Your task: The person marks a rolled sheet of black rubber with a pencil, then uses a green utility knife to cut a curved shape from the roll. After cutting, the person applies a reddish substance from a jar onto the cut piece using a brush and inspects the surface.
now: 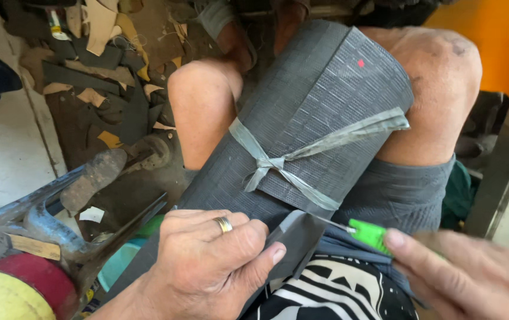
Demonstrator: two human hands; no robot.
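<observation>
Soft daylight fills the scene evenly, brightest on the pale floor [0, 154] far to the left of the left hand [207, 266], with mild shine on the knees above both hands and no hard glare. Shadows are weak, deepest among the leather scraps [106, 65] well above the left hand. The right hand [468, 272] and the green-handled cutter [370, 234] it holds are motion-blurred; the rolled grey sheet [308, 118] stays sharp.

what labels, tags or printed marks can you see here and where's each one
Small white paper tag: lower left, on the dark metal stand, roughly rectangular.
Tan strip label: on the metal stand above the red and yellow object, oblong, tilted.
Red dot mark: near the top of the grey rolled sheet.
</observation>
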